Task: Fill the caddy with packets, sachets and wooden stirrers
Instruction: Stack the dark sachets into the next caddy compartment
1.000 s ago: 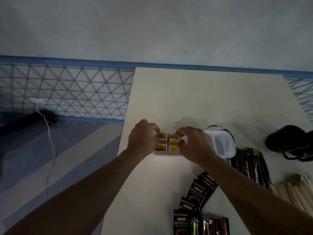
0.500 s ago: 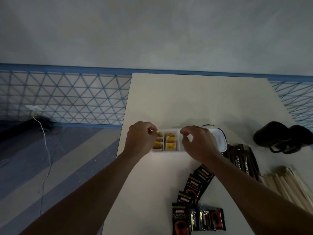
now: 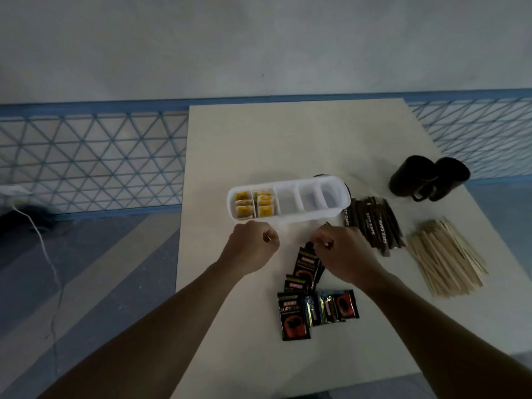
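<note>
- The caddy lies side-on to me on the surface, so every cell is in reach; its two left cells hold yellow sachets.
- My left grip is curled together on nothing, near the caddy's front wall.
- My right grip curls over the black packets, likely for the next cell; I cannot tell whether it is clamped on one.

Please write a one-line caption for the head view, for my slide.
Caddy part-filled with yellow sachets; the left hand is curled, the right hand over dark packets, stirrers lying beside.
</note>
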Demonstrator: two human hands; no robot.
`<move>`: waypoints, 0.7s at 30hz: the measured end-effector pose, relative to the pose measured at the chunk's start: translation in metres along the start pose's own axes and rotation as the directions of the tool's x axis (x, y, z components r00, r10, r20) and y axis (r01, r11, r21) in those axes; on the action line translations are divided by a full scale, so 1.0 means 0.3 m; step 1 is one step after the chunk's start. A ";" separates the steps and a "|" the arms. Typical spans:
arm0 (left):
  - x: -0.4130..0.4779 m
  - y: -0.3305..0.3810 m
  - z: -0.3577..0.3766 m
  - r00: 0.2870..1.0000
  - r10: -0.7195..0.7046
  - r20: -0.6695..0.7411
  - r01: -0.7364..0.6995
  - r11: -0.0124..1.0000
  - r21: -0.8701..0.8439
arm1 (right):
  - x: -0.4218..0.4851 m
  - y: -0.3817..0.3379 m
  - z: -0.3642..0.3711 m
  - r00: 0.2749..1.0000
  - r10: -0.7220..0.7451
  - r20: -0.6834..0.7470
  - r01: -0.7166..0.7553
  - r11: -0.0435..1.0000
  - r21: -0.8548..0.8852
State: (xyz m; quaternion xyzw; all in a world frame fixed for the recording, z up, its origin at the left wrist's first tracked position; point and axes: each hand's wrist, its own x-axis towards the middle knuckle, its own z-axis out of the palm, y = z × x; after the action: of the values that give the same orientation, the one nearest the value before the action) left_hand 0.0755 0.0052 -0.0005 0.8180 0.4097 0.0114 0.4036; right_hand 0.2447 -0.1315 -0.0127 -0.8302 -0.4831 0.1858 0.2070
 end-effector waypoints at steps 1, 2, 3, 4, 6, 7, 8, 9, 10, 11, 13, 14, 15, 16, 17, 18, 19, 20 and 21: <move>-0.016 0.007 0.019 0.999 0.004 0.044 -0.005 1.000 0.015 | -0.029 0.016 0.004 0.999 0.002 0.038 -0.003 1.000 0.007; -0.029 0.008 0.036 0.997 0.001 0.079 -0.003 1.000 0.025 | -0.052 0.027 0.005 0.996 0.003 0.084 -0.005 1.000 0.016; -0.042 0.009 0.054 0.994 -0.009 0.110 0.006 0.999 0.032 | -0.077 0.040 0.005 0.991 0.006 0.132 -0.009 1.000 0.026; -0.055 0.008 0.071 0.990 -0.026 0.135 0.021 0.999 0.037 | -0.099 0.052 0.005 0.984 0.009 0.176 -0.014 0.999 0.029; -0.080 0.013 0.104 0.982 -0.064 0.179 0.056 0.997 0.049 | -0.139 0.077 0.000 0.967 0.044 0.249 -0.044 0.999 -0.004; -0.091 0.021 0.116 0.977 -0.084 0.195 0.073 0.996 0.059 | -0.157 0.093 -0.002 0.961 0.071 0.267 -0.066 0.997 -0.030; -0.101 0.031 0.127 0.972 -0.105 0.212 0.092 0.993 0.072 | -0.173 0.111 -0.004 0.957 0.100 0.272 -0.089 0.995 -0.054; -0.111 0.042 0.138 0.965 -0.130 0.229 0.112 0.990 0.089 | -0.188 0.128 -0.006 0.954 0.129 0.270 -0.114 0.991 -0.073; -0.119 0.050 0.147 0.956 -0.159 0.247 0.134 0.984 0.116 | -0.201 0.143 -0.005 0.950 0.154 0.272 -0.134 0.987 -0.090; -0.126 0.055 0.153 0.945 -0.192 0.264 0.155 0.976 0.154 | -0.213 0.155 -0.003 0.945 0.169 0.281 -0.145 0.984 -0.104; -0.141 0.062 0.177 0.920 -0.271 0.284 0.212 0.952 0.220 | -0.241 0.179 0.006 0.934 0.166 0.316 -0.135 0.984 -0.116; -0.146 0.060 0.189 0.907 -0.303 0.292 0.239 0.942 0.237 | -0.250 0.187 0.014 0.932 0.157 0.326 -0.125 0.985 -0.118; -0.154 0.060 0.202 0.897 -0.329 0.296 0.262 0.934 0.245 | -0.256 0.192 0.024 0.933 0.151 0.328 -0.117 0.986 -0.121; -0.162 0.060 0.217 0.888 -0.354 0.293 0.287 0.926 0.246 | -0.261 0.197 0.034 0.936 0.140 0.323 -0.104 0.986 -0.126; -0.174 0.060 0.234 0.883 -0.377 0.280 0.315 0.918 0.243 | -0.265 0.203 0.044 0.940 0.124 0.318 -0.086 0.988 -0.132; -0.185 0.057 0.251 0.882 -0.393 0.260 0.337 0.912 0.236 | -0.269 0.208 0.054 0.946 0.107 0.306 -0.068 0.988 -0.135; -0.196 0.053 0.270 0.886 -0.403 0.231 0.354 0.908 0.225 | -0.271 0.214 0.065 0.951 0.090 0.294 -0.051 0.989 -0.137; -0.208 0.048 0.289 0.893 -0.406 0.194 0.366 0.906 0.212 | -0.274 0.219 0.075 0.957 0.070 0.280 -0.031 0.990 -0.140; -0.220 0.042 0.309 0.899 -0.408 0.156 0.377 0.905 0.198 | -0.276 0.222 0.082 0.961 0.049 0.271 -0.008 0.989 -0.150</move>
State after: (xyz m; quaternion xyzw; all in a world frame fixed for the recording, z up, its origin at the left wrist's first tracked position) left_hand 0.0724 -0.1042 -0.0339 0.7456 0.5248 -0.1834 0.3674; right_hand 0.2420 -0.2301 -0.0594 -0.8164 -0.5074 0.2657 0.0736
